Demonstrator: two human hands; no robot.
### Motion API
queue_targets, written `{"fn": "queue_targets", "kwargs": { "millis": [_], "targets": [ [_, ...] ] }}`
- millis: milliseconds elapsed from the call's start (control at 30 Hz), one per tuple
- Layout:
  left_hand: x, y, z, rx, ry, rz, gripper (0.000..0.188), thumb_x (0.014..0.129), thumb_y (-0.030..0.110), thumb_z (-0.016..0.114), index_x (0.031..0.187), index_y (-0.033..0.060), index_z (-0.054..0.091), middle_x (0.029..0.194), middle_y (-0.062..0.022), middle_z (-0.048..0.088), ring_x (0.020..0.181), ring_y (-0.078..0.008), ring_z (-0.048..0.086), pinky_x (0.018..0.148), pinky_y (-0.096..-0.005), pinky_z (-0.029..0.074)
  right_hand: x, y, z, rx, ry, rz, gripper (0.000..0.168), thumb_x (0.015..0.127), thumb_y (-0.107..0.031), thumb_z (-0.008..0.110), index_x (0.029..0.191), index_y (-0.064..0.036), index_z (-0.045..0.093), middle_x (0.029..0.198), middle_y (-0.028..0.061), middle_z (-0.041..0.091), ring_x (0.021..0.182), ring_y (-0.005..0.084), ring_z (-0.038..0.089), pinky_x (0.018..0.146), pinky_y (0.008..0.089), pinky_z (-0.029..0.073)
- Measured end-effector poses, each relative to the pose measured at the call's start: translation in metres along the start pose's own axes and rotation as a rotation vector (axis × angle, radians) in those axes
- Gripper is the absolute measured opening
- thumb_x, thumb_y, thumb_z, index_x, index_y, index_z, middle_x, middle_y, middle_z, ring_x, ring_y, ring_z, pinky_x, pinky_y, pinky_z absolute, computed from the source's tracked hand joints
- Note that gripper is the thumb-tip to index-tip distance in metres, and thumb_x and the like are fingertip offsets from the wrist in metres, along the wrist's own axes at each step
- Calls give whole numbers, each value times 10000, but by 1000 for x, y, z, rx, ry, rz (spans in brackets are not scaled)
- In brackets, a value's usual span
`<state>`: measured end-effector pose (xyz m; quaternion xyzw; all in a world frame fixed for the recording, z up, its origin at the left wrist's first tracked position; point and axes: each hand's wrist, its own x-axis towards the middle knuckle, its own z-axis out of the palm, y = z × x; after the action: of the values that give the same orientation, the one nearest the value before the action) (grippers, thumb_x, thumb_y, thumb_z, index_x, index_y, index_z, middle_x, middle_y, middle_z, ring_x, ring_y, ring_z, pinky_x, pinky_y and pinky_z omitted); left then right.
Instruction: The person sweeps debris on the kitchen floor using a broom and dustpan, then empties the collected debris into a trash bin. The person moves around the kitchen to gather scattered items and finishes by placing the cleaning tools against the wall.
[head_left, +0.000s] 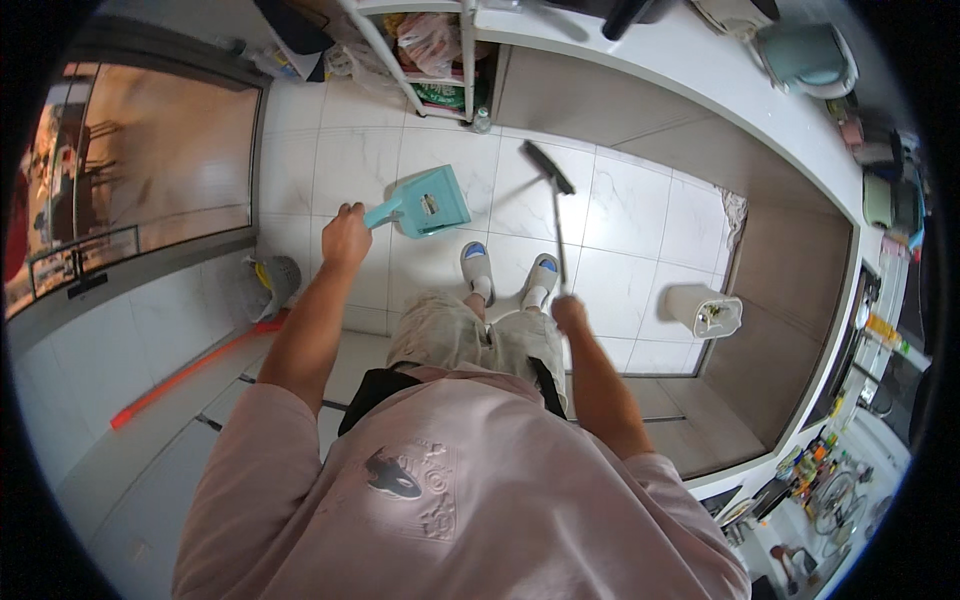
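My left hand (347, 237) grips the handle of a light-blue plastic dustpan (431, 202), whose pan bears a label. The dustpan is held out over the marble-patterned tile floor (352, 172), to the left of my feet. In my right hand (569, 313) is the handle of a broom (558, 225) with a thin shaft. Its dark, narrow head (548, 166) points away from me, to the right of the dustpan and apart from it. Whether the broom head touches the floor I cannot tell.
A white rack (442, 79) with bags and a clear bottle (481, 120) stand ahead. To the right are a white waste bin (682, 311), a crumpled cloth (733, 214) and cabinets under a white counter (675, 97). A grey basket (281, 281) and a glass door (172, 150) are left.
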<state>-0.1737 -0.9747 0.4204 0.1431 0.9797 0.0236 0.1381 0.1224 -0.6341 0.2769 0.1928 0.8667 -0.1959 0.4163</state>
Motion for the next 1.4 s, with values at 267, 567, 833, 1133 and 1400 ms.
{"fn": "queue_targets", "kwargs": {
  "millis": [267, 567, 833, 1133, 1400],
  "targets": [
    [-11, -42, 21, -201, 36, -115, 158, 762, 97, 506, 880, 34, 589, 830, -158, 622, 740, -317, 633, 648, -427, 515, -92, -47, -50, 147, -362, 12, 505, 856, -430, 428, 772, 16, 647, 611, 185, 588, 566, 323, 601, 545, 422, 474],
    [-50, -40, 18, -439, -183, -29, 297, 664, 288, 667, 841, 49, 663, 877, -140, 630, 816, -316, 615, 687, -426, 505, -99, 15, -67, 136, -162, 309, 605, 848, -559, 430, 706, -4, 624, 449, 117, 475, 430, 230, 510, 397, 381, 384],
    [-135, -19, 32, -525, -15, -217, 258, 702, 290, 640, 823, 63, 652, 886, -124, 621, 766, -297, 627, 632, -424, 515, -100, 32, -104, 235, -50, 389, 549, 848, -521, 455, 674, -19, 592, 444, 103, 460, 409, 222, 488, 379, 379, 371],
    [-177, -9, 34, -547, 19, -338, 210, 693, 255, 648, 779, 64, 646, 879, -147, 613, 731, -300, 623, 626, -414, 514, -117, 54, -103, 352, -14, 452, 495, 849, -479, 483, 638, -37, 556, 438, 87, 444, 385, 214, 463, 359, 377, 356],
    [-157, -4, 36, -606, -124, -137, 414, 716, 437, 658, 846, 44, 662, 854, -164, 623, 834, -318, 604, 714, -414, 486, -153, 78, -74, 622, 46, 519, 459, 849, -441, 508, 606, -52, 523, 433, 73, 429, 363, 206, 442, 342, 375, 343]
  ]
}}
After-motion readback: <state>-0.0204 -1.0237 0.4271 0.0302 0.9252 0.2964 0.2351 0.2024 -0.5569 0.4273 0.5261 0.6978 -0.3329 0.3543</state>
